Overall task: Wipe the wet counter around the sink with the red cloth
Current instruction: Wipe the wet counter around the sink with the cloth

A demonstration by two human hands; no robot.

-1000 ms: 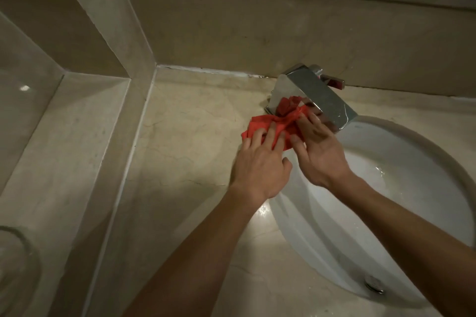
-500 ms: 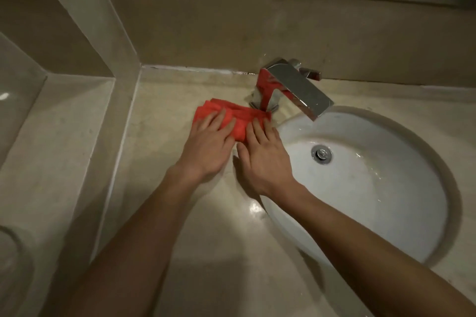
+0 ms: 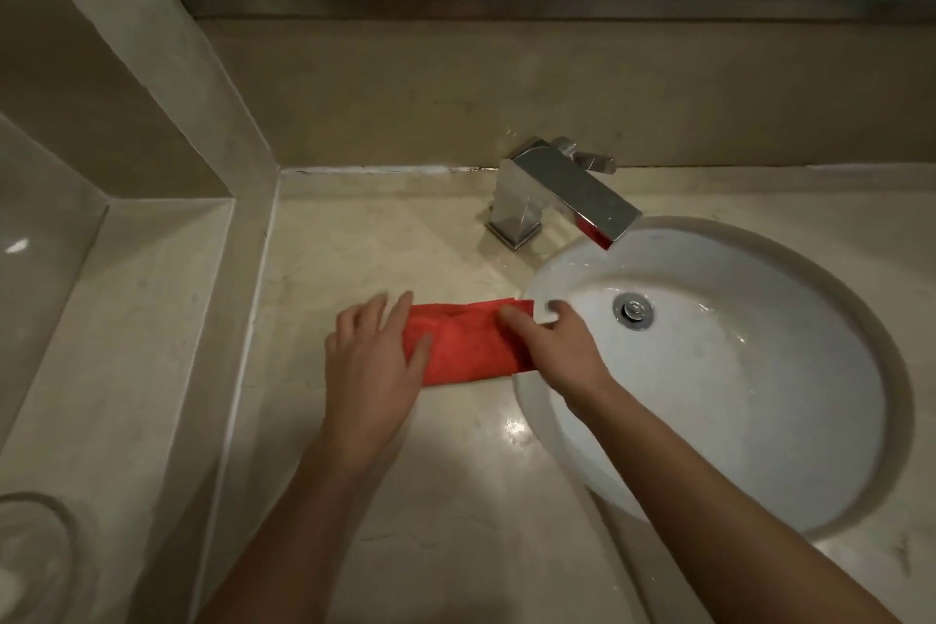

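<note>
The cloth [image 3: 466, 345] lies on the desk [image 3: 385, 248] between both hands' fingers [image 3: 400, 314]; the sink [image 3: 835, 446] lies right of them, the faucet [image 3: 562, 193] beyond them.

no readable text, labels or numbers anywhere

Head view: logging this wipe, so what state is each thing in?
cloth: folded, flat on the counter beside the sink.
left hand: flat on the cloth.
right hand: on the cloth at the sink rim.
faucet: no water running.
drain: stopper visible.
</note>
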